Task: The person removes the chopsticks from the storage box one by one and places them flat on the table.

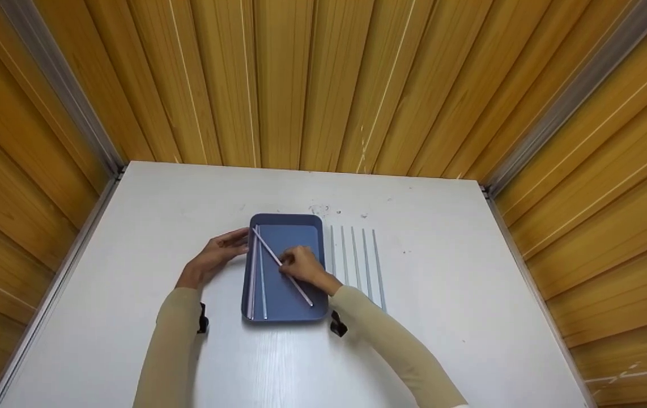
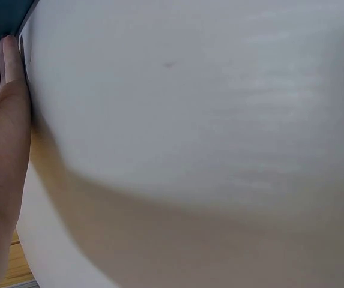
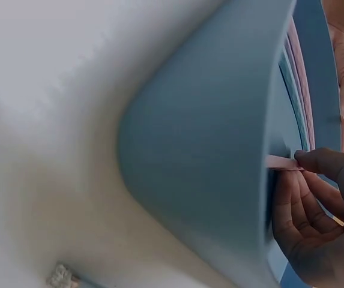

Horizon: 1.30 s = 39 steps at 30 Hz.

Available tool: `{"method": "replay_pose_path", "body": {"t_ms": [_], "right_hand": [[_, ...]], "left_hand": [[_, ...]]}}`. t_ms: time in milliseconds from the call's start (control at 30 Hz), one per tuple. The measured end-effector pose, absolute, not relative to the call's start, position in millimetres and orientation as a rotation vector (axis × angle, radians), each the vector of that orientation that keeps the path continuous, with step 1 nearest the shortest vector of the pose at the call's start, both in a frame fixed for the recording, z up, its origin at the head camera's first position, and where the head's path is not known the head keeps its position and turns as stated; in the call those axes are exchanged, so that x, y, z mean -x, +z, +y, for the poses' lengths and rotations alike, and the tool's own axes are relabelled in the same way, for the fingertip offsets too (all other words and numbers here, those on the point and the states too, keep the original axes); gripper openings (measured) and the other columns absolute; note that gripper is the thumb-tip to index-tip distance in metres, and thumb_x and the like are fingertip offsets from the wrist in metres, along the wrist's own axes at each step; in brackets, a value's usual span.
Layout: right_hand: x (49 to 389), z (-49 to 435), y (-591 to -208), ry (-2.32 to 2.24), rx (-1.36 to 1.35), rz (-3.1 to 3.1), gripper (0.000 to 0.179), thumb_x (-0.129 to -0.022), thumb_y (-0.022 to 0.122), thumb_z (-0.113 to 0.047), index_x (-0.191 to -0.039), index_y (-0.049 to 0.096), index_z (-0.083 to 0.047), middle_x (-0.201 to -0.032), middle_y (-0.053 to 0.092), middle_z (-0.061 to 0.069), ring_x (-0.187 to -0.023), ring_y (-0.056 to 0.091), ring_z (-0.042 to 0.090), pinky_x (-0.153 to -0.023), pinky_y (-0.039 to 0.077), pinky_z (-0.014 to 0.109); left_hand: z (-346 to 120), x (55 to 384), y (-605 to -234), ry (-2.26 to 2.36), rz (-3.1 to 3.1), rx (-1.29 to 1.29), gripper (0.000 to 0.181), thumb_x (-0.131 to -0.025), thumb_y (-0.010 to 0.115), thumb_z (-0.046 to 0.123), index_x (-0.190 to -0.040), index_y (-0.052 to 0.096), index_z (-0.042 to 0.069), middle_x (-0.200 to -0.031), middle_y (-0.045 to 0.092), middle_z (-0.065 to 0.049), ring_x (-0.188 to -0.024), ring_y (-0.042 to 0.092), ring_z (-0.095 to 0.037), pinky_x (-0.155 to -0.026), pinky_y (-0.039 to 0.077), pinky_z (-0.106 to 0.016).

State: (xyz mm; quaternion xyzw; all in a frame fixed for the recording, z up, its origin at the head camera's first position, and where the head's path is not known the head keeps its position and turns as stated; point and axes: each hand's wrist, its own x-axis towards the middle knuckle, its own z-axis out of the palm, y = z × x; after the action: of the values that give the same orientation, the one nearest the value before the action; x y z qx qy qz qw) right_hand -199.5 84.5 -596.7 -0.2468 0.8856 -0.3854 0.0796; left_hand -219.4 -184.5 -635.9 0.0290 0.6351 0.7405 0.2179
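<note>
A blue rectangular tray (image 1: 285,318) lies on the white table. Above its floor my right hand (image 1: 301,265) pinches a thin pink straw-like stick (image 1: 302,293) between thumb and fingers; the stick slants from the tray's far left corner toward its near right. Along the left inner wall lie pink sticks (image 1: 252,283) and a pale blue stick (image 1: 262,283). The right wrist view shows the thumb pressing the pinched pink stick (image 3: 283,162) against the fingers. My left hand (image 1: 217,253) touches the tray's left outer side with extended fingers, seen at the edge of the left wrist view.
Several pale blue-grey sticks (image 1: 366,255) lie side by side on the table (image 1: 442,255) right of the tray, partly hidden by my right forearm. Wood-patterned panels (image 1: 278,85) enclose the table's back and sides. Small dark marks (image 1: 339,212) dot the tabletop behind the tray.
</note>
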Motion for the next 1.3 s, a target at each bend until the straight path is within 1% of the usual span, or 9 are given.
{"method": "replay_pose_path", "body": {"t_ms": [167, 333, 467, 700, 833, 1033, 1167, 1233, 1300], "right_hand": [[201.1, 92.7, -595.5, -1.18, 0.755, 2.617, 0.018, -0.084, 0.074, 0.002, -0.101, 0.076, 0.008, -0.086, 0.077, 0.02, -0.072, 0.067, 0.014, -0.063, 0.05, 0.014], [201.5, 100.6, -592.7, -1.24, 0.764, 2.578, 0.018, -0.086, 0.07, 0.005, -0.102, 0.075, 0.011, -0.086, 0.076, 0.023, -0.073, 0.069, 0.021, -0.062, 0.052, 0.015], [201.7, 105.8, -588.6, -1.258, 0.746, 2.583, 0.019, -0.087, 0.068, 0.004, -0.104, 0.075, 0.01, -0.087, 0.076, 0.023, -0.074, 0.07, 0.023, -0.062, 0.053, 0.015], [201.4, 116.4, -580.9, -1.283, 0.737, 2.595, 0.02, -0.09, 0.069, -0.001, -0.108, 0.076, 0.006, -0.092, 0.077, 0.021, -0.081, 0.073, 0.029, -0.068, 0.059, 0.021], [200.2, 121.8, -577.0, -1.349, 0.726, 2.56, 0.021, -0.091, 0.069, -0.001, -0.109, 0.075, 0.007, -0.093, 0.077, 0.023, -0.079, 0.074, 0.028, -0.065, 0.056, 0.017], [198.2, 133.0, -574.3, -1.469, 0.691, 2.502, 0.024, -0.093, 0.073, -0.006, -0.112, 0.074, 0.009, -0.092, 0.077, 0.025, -0.069, 0.07, 0.019, -0.056, 0.051, 0.013], [195.9, 142.9, -574.8, -1.535, 0.683, 2.482, 0.026, -0.094, 0.073, -0.008, -0.113, 0.073, 0.01, -0.093, 0.076, 0.027, -0.073, 0.072, 0.031, -0.058, 0.052, 0.014], [193.8, 148.5, -574.4, -1.567, 0.674, 2.471, 0.027, -0.094, 0.073, -0.007, -0.114, 0.072, 0.011, -0.094, 0.076, 0.028, -0.075, 0.073, 0.037, -0.058, 0.055, 0.017], [192.2, 153.9, -573.8, -1.585, 0.661, 2.472, 0.028, -0.094, 0.073, -0.007, -0.114, 0.072, 0.012, -0.095, 0.075, 0.028, -0.077, 0.073, 0.039, -0.06, 0.06, 0.023]], "left_hand": [[-184.5, 219.3, -634.8, 2.082, 1.725, -0.089, 0.065, -0.096, 0.068, 0.003, -0.155, 0.041, 0.004, -0.162, 0.041, -0.018, -0.153, 0.035, -0.03, -0.113, 0.046, -0.024], [-184.2, 219.9, -635.2, 2.069, 1.729, -0.101, 0.066, -0.097, 0.068, 0.004, -0.156, 0.04, 0.005, -0.162, 0.041, -0.017, -0.153, 0.036, -0.029, -0.112, 0.047, -0.022], [-184.1, 220.6, -635.5, 2.068, 1.729, -0.101, 0.066, -0.096, 0.069, 0.005, -0.156, 0.041, 0.005, -0.162, 0.04, -0.017, -0.153, 0.035, -0.03, -0.114, 0.046, -0.024], [-183.8, 221.6, -634.8, 2.012, 1.779, -0.082, 0.069, -0.095, 0.072, 0.009, -0.157, 0.041, 0.008, -0.163, 0.04, -0.014, -0.154, 0.033, -0.03, -0.123, 0.037, -0.034], [-184.0, 221.8, -635.7, 2.024, 1.771, -0.056, 0.069, -0.095, 0.072, 0.007, -0.156, 0.041, 0.007, -0.162, 0.041, -0.015, -0.154, 0.034, -0.03, -0.123, 0.037, -0.034], [-184.5, 221.9, -636.0, 2.023, 1.779, -0.059, 0.068, -0.095, 0.072, 0.007, -0.156, 0.042, 0.007, -0.162, 0.041, -0.015, -0.154, 0.035, -0.029, -0.118, 0.043, -0.027], [-184.5, 221.8, -635.7, 2.019, 1.775, -0.067, 0.069, -0.094, 0.073, 0.008, -0.156, 0.042, 0.008, -0.163, 0.041, -0.014, -0.154, 0.034, -0.029, -0.116, 0.044, -0.025], [-184.7, 221.8, -635.6, 2.021, 1.77, -0.066, 0.069, -0.095, 0.072, 0.008, -0.156, 0.042, 0.008, -0.163, 0.041, -0.014, -0.154, 0.034, -0.028, -0.115, 0.044, -0.024], [-184.7, 221.8, -635.6, 2.018, 1.774, -0.068, 0.068, -0.095, 0.072, 0.007, -0.156, 0.042, 0.008, -0.163, 0.041, -0.014, -0.154, 0.034, -0.029, -0.115, 0.044, -0.024]]}}
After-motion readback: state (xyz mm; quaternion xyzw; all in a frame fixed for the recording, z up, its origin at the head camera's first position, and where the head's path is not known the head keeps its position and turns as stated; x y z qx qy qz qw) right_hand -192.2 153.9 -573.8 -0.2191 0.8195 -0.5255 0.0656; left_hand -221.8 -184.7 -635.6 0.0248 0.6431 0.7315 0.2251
